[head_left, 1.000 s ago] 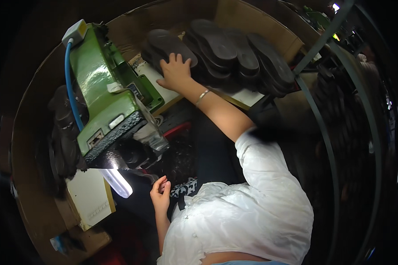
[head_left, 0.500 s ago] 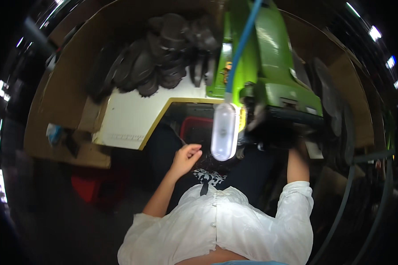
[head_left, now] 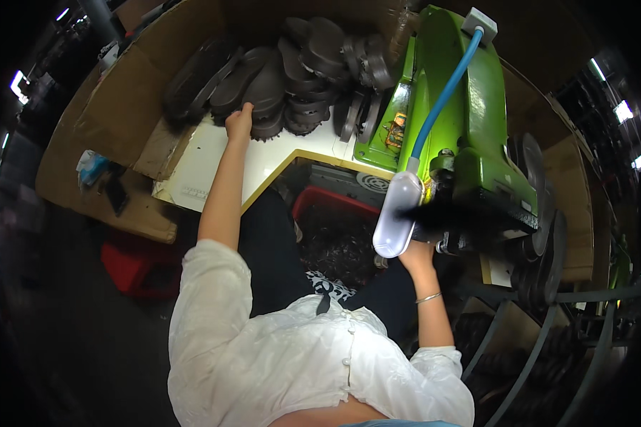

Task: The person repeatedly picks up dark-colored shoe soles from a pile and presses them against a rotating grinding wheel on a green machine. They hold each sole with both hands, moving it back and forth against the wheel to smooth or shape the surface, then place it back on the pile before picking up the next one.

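My left hand [head_left: 240,117] reaches far forward to a heap of black shoe soles [head_left: 299,71] on the white bench top [head_left: 206,160]. Its fingers curl over the edge of one black sole [head_left: 263,89]. My right hand [head_left: 414,255], with a thin bracelet on its wrist, is raised at the front of the green machine [head_left: 477,142]. It sits just under a white lamp [head_left: 395,217]. A blurred black shape [head_left: 463,213] lies at its fingertips, and the fingers themselves are hidden.
A blue hose [head_left: 441,99] runs down the machine to the lamp. A red bin [head_left: 335,220] of dark scraps stands under the bench in front of my knees. Cardboard walls [head_left: 114,107] surround the bench. Dark wheels and metal bars [head_left: 541,270] are at the right.
The view has swung round. My left hand went from in front of my lap up to the sole heap. My right hand left a pile of soles and came to the machine.
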### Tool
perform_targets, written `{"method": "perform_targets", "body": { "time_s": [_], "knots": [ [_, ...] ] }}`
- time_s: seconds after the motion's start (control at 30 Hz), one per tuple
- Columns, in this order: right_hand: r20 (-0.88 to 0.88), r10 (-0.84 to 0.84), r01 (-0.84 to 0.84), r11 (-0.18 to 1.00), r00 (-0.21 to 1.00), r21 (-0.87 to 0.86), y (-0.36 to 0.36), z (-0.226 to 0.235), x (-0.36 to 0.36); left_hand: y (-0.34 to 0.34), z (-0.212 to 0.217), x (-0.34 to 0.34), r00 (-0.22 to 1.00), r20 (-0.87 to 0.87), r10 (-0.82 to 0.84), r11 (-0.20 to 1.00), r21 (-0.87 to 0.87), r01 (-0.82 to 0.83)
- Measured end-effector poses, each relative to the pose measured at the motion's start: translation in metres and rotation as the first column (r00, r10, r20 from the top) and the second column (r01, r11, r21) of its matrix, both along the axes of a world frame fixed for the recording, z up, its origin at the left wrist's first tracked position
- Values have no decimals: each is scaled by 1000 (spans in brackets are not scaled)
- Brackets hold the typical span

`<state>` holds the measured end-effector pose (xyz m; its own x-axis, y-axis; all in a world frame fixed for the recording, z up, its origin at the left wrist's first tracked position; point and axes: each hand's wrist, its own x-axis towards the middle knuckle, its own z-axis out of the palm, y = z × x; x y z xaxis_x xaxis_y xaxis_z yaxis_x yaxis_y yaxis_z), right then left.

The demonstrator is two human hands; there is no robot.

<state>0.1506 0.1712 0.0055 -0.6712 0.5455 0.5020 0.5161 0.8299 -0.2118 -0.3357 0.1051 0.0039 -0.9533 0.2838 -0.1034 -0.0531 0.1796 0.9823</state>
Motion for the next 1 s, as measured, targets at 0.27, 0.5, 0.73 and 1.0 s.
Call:
{"method": "perform_targets", "body": {
  "time_s": [0.27, 0.5, 0.73, 1.0],
  "knots": [
    [-486, -184, -470, 126, 854, -873, -81, -35, 1, -105, -2, 257, 764, 277, -583, 811, 153, 564],
    [-423, -174, -449, -156, 889, -880, -88, -19, -8, -127, -30, 339, 757, 119, -642, 754, 273, 597],
    [-152, 201, -129, -124, 968, -984, -103, -70, 50, -104, 26, 322, 839, -361, -408, 832, 231, 504],
    [-236, 152, -238, 0, 960, -971, -128, -72, 40, -69, 62, 380, 437, -111, -893, 431, 77, 899]
  ]
}}
